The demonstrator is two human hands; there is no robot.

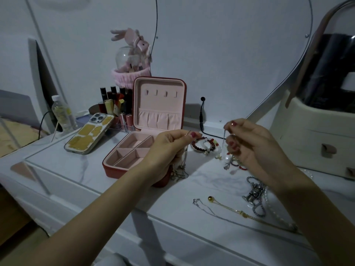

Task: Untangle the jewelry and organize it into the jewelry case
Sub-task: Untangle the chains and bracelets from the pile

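Far left on the white table: clear bottle, then a phone lying face down, propped against a clear organiser of lipsticks. Pink plush sits behind those.

Jewelry case next, red outside, pink lining, lid upright. Visible tray compartments hold nothing I can see.

My left hand is raised in front of the case's right side, thumb and forefinger pinching a thin gold chain; the rest of it hangs down in a bunch to the table by the case's front corner.

Beaded bracelets lie on the table between my hands, red and white beads, heaped together.

My right hand is raised too, fingertips pinching a fine silver chain that drops toward a tangled cluster of pearl and small charms below it.

Front right, laid out apart: thin silver necklace, gold necklace with a round bead end, chunky silver chain with a figure charm, pearl strand partly under my forearm.
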